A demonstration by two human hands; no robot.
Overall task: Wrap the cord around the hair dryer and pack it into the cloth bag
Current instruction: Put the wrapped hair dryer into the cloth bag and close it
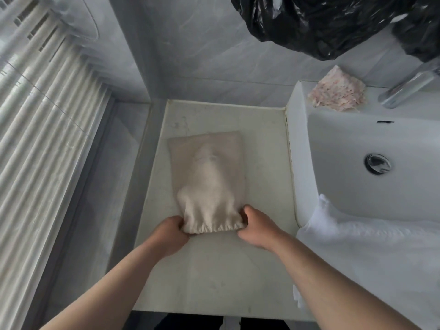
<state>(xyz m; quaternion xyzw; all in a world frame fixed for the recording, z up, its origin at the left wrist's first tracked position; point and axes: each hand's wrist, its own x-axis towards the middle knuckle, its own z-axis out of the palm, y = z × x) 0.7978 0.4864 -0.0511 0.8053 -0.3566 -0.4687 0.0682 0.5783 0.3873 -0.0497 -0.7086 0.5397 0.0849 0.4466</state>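
A beige cloth bag [207,179] lies on the pale countertop [266,148], bulging in the middle over something hidden inside. No hair dryer or cord shows. The bag's gathered mouth faces me at the near end. My left hand [170,234] grips the left corner of that mouth. My right hand [257,228] pinches the right corner, fingers curled under the cloth.
A white sink basin [371,186] with a metal drain [377,163] sits to the right, a chrome tap [409,88] and a crumpled pinkish cloth [338,91] behind it. A white towel [357,246] drapes over its near edge. A black plastic bag [333,22] hangs above. Window blinds [35,115] fill the left.
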